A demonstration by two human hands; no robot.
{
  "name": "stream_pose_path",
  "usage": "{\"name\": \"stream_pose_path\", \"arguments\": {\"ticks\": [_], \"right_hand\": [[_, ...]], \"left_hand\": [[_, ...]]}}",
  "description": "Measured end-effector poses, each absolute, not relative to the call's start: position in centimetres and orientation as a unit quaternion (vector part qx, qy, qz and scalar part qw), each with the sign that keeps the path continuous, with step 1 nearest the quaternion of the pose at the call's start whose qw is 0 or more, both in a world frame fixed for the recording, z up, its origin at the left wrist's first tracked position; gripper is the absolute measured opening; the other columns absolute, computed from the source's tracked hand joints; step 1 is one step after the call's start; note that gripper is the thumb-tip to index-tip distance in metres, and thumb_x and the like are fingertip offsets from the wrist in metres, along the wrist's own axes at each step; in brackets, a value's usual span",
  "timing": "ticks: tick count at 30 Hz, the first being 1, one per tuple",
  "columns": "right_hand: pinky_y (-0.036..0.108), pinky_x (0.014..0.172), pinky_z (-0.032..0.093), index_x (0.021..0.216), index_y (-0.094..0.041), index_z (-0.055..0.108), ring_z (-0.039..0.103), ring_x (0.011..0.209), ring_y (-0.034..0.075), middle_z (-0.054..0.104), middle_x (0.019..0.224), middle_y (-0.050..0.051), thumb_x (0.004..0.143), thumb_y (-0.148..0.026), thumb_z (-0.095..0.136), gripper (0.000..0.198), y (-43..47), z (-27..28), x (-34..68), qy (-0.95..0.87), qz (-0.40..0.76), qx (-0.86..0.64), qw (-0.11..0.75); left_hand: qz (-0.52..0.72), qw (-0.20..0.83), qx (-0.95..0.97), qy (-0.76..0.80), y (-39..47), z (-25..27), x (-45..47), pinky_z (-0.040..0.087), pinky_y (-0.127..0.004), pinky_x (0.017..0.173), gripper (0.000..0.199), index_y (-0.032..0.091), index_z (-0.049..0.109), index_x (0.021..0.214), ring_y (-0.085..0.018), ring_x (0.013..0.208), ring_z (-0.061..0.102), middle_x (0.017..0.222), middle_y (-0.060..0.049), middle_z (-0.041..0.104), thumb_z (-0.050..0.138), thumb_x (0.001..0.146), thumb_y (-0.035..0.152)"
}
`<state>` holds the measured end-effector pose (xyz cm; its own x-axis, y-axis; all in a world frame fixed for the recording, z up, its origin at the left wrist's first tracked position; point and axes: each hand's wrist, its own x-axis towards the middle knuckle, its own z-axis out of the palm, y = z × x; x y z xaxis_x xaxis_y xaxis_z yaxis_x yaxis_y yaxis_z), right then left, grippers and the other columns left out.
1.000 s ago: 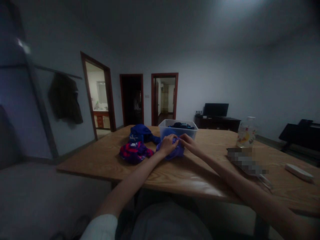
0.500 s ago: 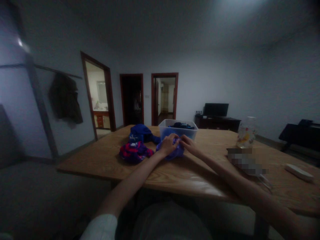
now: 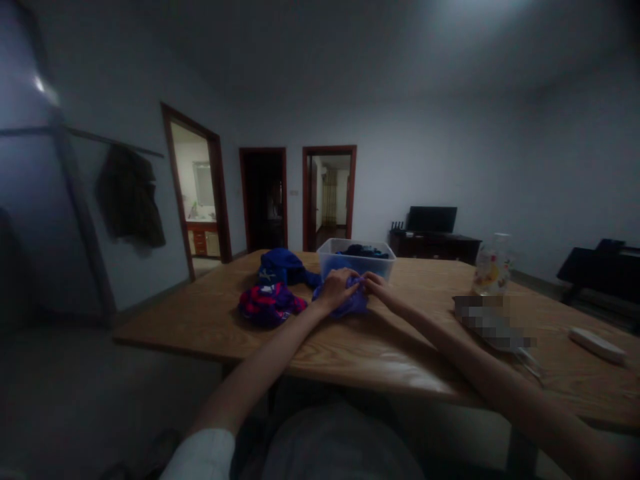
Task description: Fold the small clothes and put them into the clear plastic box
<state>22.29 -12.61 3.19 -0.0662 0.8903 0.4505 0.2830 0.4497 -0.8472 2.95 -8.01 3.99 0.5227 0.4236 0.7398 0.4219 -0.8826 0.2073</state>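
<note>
A crumpled purple cloth item [image 3: 353, 305] lies on the wooden table, right in front of the clear plastic bin. My left hand [image 3: 339, 289] rests over its top, fingers closed on the fabric. From the right, my right hand [image 3: 375, 285] pinches the same cloth, its fingertips close to those of the left. Folds and my fingers hide the item's exact shape. To the left are a blue cap-like cloth item [image 3: 283, 267] with a pale mark and a bundled red-and-purple patterned cloth [image 3: 270, 307].
The clear bin [image 3: 385, 267] holds dark and blue cloth. On the right of the table [image 3: 400, 360] stand a patterned clear jug [image 3: 493, 270], a blurred-out flat object [image 3: 490, 323] with a cord, and a white oblong object [image 3: 597, 345].
Both hands stay at the purple cloth, with only slight finger movement. The cloth's folds shift a little; the other things have not moved.
</note>
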Motion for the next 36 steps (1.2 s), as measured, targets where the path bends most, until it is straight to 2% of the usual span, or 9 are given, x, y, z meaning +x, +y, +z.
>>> {"name": "stream_pose_path", "arguments": {"ticks": [5, 9, 17, 31, 36], "right_hand": [[0.029, 0.065, 0.049, 0.094, -0.021, 0.061, 0.057, 0.073, 0.017, 0.06, 0.084, 0.001, 0.08, -0.064, 0.07, 0.047, -12.3, 3.4, 22.1, -0.682, 0.264, -0.438, 0.523], [0.029, 0.062, 0.048, 0.09, -0.021, 0.06, 0.056, 0.07, 0.017, 0.058, 0.078, 0.0, 0.08, -0.067, 0.069, 0.048, -11.9, 3.1, 22.2, -0.68, 0.258, -0.448, 0.52], [0.027, 0.062, 0.046, 0.093, -0.018, 0.062, 0.054, 0.068, 0.015, 0.057, 0.076, 0.0, 0.077, -0.066, 0.07, 0.051, -11.0, 1.8, 22.7, -0.634, 0.352, -0.43, 0.538], [0.028, 0.06, 0.046, 0.095, -0.019, 0.066, 0.054, 0.068, 0.016, 0.059, 0.078, 0.001, 0.076, -0.062, 0.072, 0.048, -11.6, 2.3, 22.4, -0.66, 0.308, -0.444, 0.522], [0.028, 0.063, 0.048, 0.094, -0.019, 0.066, 0.056, 0.07, 0.016, 0.06, 0.078, 0.001, 0.08, -0.062, 0.069, 0.046, -12.8, 2.9, 21.9, -0.66, 0.303, -0.453, 0.517]], "left_hand": [[0.446, 0.035, 0.853, 0.27, -7.9, 3.9, 3.1, 0.048, -0.037, 0.101, 0.02, 0.022, 0.068, 0.112, -0.022, 0.108, 0.068, 0.113, -0.004, 0.074, 0.063, 0.098, 0.037], [0.434, 0.03, 0.855, 0.282, -8.1, 3.8, 3.2, 0.049, -0.037, 0.1, 0.02, 0.023, 0.066, 0.114, -0.022, 0.107, 0.068, 0.113, -0.004, 0.074, 0.061, 0.098, 0.034], [0.407, 0.013, 0.883, 0.234, -8.6, 4.0, 3.0, 0.047, -0.037, 0.102, 0.026, 0.022, 0.065, 0.121, -0.022, 0.115, 0.066, 0.121, -0.006, 0.071, 0.061, 0.097, 0.031], [0.415, 0.007, 0.876, 0.246, -8.1, 3.6, 3.2, 0.048, -0.037, 0.101, 0.027, 0.021, 0.064, 0.122, -0.023, 0.113, 0.065, 0.12, -0.006, 0.069, 0.062, 0.096, 0.031], [0.422, -0.005, 0.872, 0.249, -7.9, 3.5, 3.2, 0.048, -0.037, 0.1, 0.024, 0.021, 0.065, 0.119, -0.023, 0.112, 0.065, 0.12, -0.006, 0.068, 0.061, 0.096, 0.03]]}}
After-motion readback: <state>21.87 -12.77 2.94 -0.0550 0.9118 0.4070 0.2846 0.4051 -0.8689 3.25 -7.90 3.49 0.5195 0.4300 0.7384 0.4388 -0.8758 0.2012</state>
